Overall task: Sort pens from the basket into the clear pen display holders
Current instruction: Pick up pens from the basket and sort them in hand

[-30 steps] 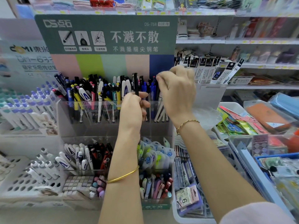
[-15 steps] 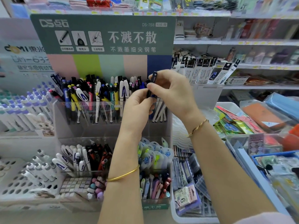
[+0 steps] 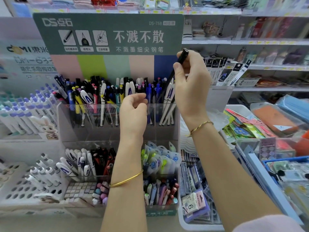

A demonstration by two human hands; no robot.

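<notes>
at the far left a white plastic rack (image 3: 15, 191), its top punched with round holes, carries fat white markers (image 3: 25, 113) with purple caps. next to it stands the holder (image 3: 66, 124), a stepped box of clear hard plastic split by thin walls into compartments. its upper row is packed with slim upright pens in black, blue, yellow and white. its lower rows hold white and red pens, small square blocks and pastel pieces. behind it rises a flat matt green sign (image 3: 108, 34) over pastel stripes.

the left hand (image 3: 133, 113) is raised in front of the upper row, fingers loosely curled toward the thumb and gripping nothing. a smooth round gold bangle (image 3: 127, 180) rings its forearm.

to its right the pen (image 3: 169, 78), a slim glossy black stick, slants from upper right to lower left. its lower end dips among the pen tops at the right end of the upper row; whether it sits inside a compartment i cannot tell. the right hand (image 3: 190, 87) pinches its upper part, thumb and fingertips clamped on the barrel, the blunt top sticking out above. a twisted gold bracelet (image 3: 199, 128) lies on that wrist.

further right a white tray (image 3: 182, 220) holds flat packets.
</notes>
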